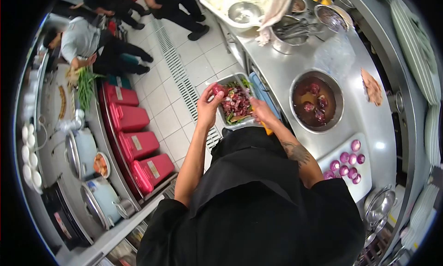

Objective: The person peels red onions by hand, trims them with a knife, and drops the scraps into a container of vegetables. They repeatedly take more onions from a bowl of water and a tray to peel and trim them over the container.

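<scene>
My left hand (208,103) holds a red onion (218,89) over a metal tray (230,123) filled with onion peels and green scraps. My right hand (261,110) is beside it over the tray's right edge, gripping a knife with a yellow handle (266,127); the blade is hidden. Several peeled purple onions (345,164) lie on a white cutting board (364,185) to my right. A steel bowl (295,88) on the counter holds dark liquid with unpeeled onions floating in it.
The steel counter (286,67) carries pots, a strainer and a white tub (217,3) at the far end. Red bins (134,137) line the opposite counter, with rice cookers (87,153) on top. A person (87,40) handles green onions there; others stand further back.
</scene>
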`<action>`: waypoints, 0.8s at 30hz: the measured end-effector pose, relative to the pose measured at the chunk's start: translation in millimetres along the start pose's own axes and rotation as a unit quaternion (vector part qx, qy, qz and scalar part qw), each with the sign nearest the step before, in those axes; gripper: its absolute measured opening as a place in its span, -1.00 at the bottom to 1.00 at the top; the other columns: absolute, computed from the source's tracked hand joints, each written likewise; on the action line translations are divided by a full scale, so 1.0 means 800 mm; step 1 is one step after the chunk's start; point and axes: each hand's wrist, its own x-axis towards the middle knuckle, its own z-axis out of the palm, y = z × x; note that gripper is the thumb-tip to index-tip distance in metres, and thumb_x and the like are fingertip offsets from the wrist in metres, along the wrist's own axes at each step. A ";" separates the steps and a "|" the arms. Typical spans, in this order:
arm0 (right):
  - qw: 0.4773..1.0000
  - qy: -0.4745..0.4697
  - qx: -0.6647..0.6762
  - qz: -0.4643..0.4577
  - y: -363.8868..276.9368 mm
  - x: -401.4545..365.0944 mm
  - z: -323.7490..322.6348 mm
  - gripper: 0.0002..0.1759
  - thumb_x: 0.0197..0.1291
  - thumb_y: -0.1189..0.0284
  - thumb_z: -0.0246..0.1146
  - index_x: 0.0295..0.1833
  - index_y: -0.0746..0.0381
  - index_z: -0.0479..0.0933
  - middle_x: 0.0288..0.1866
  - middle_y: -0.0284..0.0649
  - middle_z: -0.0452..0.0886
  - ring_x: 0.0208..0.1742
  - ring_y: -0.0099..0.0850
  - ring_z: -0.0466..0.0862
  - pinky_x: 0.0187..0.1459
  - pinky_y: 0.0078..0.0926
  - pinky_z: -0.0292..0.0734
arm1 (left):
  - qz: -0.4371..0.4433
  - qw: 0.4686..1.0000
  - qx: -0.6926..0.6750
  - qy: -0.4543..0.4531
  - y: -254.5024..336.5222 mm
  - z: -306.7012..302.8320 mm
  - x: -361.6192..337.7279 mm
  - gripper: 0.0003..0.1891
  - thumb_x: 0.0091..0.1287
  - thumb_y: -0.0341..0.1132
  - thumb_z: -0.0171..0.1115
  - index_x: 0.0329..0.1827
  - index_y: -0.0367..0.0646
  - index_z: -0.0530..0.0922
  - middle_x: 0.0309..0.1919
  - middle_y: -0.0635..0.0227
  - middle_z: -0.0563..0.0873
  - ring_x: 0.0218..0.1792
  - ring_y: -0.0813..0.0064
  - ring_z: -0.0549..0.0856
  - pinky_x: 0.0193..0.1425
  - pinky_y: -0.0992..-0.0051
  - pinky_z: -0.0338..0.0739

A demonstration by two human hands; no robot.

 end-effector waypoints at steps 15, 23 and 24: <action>0.887 0.057 -0.383 -0.250 -0.068 -0.092 0.051 -0.37 0.45 -0.02 -0.08 0.40 0.19 0.37 -0.41 0.22 0.64 -0.28 0.20 0.67 -0.19 0.11 0.55 | -0.064 0.980 -0.185 0.029 -0.012 -0.004 -0.021 -0.69 0.48 -0.42 0.12 0.25 -0.29 0.48 0.01 0.31 0.68 -0.03 0.49 0.67 0.09 0.49 0.59; 0.878 0.079 -0.382 -0.278 -0.068 -0.091 0.055 -0.41 0.48 0.07 -0.06 0.36 0.29 0.39 -0.45 0.26 0.59 -0.31 0.22 0.64 -0.22 0.06 0.48 | -0.055 0.984 -0.171 0.015 -0.014 0.000 -0.023 -0.61 0.42 -0.47 0.21 0.29 -0.36 0.47 0.03 0.27 0.68 -0.03 0.47 0.70 0.06 0.51 0.65; 0.876 0.085 -0.387 -0.277 -0.071 -0.089 0.056 -0.41 0.49 0.06 -0.07 0.36 0.29 0.40 -0.44 0.26 0.59 -0.29 0.22 0.64 -0.21 0.08 0.48 | -0.059 0.985 -0.162 0.025 -0.015 0.003 -0.026 -0.59 0.42 -0.48 0.22 0.30 -0.37 0.46 0.03 0.26 0.68 -0.04 0.49 0.70 0.05 0.52 0.65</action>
